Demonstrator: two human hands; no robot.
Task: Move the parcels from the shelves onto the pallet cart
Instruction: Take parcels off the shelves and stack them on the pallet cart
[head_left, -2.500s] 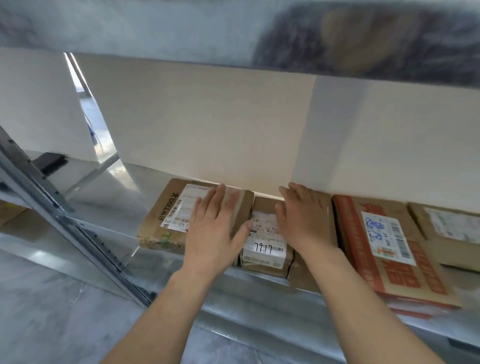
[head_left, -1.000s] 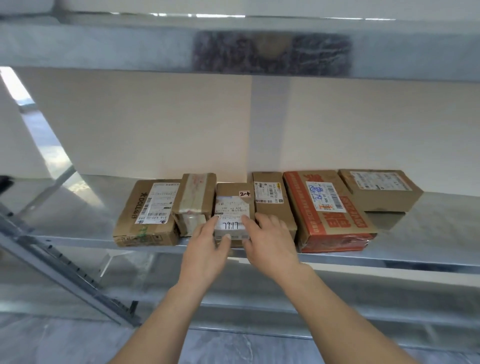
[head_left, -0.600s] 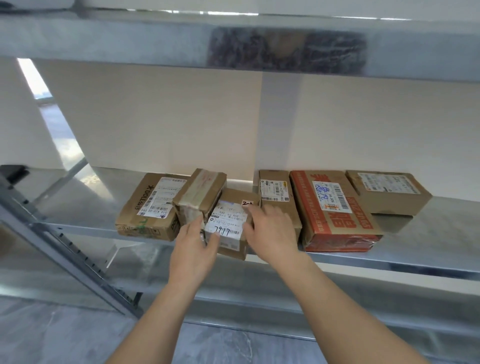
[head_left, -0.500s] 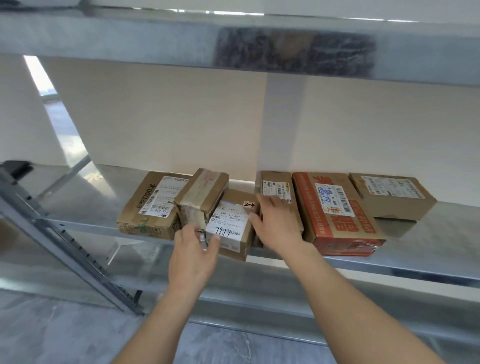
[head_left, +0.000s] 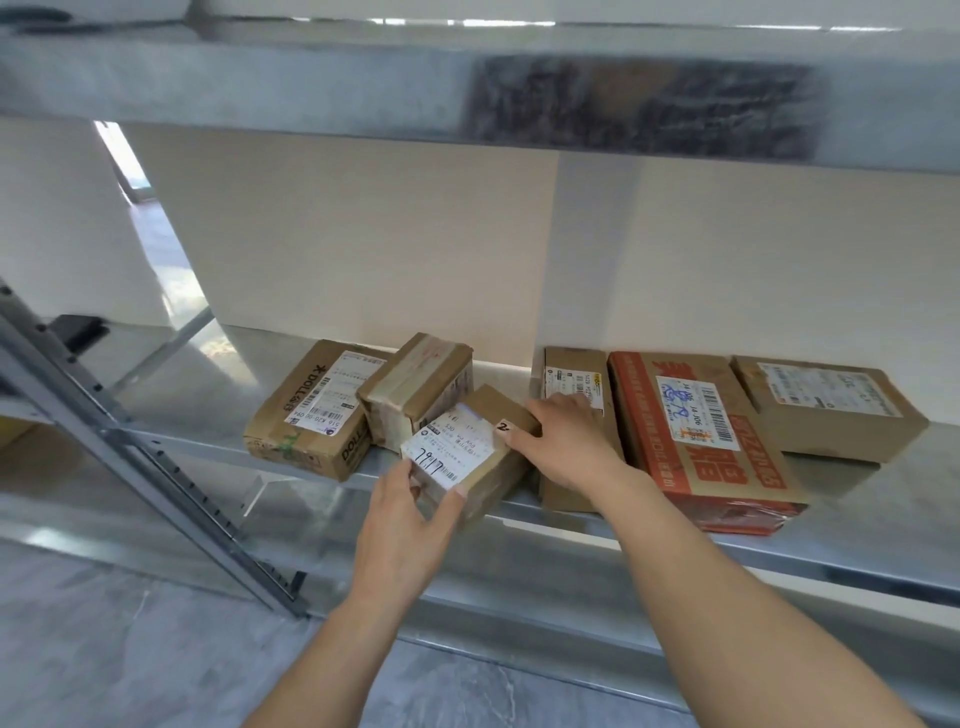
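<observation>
Several cardboard parcels lie in a row on a metal shelf (head_left: 857, 514). A small brown parcel (head_left: 467, 452) with a white label marked 7917 sits tilted at the shelf's front edge. My left hand (head_left: 410, 525) grips its near end from below, thumb and fingers on either side. My right hand (head_left: 566, 441) holds its far right corner. To the left are a taped parcel (head_left: 421, 389) and a flat brown box (head_left: 311, 410). To the right lie a narrow brown parcel (head_left: 571, 371), a red printed box (head_left: 701, 436) and another brown box (head_left: 826, 405). No pallet cart is in view.
An upper shelf (head_left: 311, 78) runs across the top of the view. A slanted metal upright (head_left: 145, 467) crosses at the left. A lower shelf level (head_left: 156, 530) and a grey marbled floor (head_left: 104, 665) lie below. A pale wall stands behind the parcels.
Both hands moved from lying flat on the parcels to holding the small labelled parcel. That parcel has been turned and pulled toward the shelf's front edge, pushing the taped parcel askew.
</observation>
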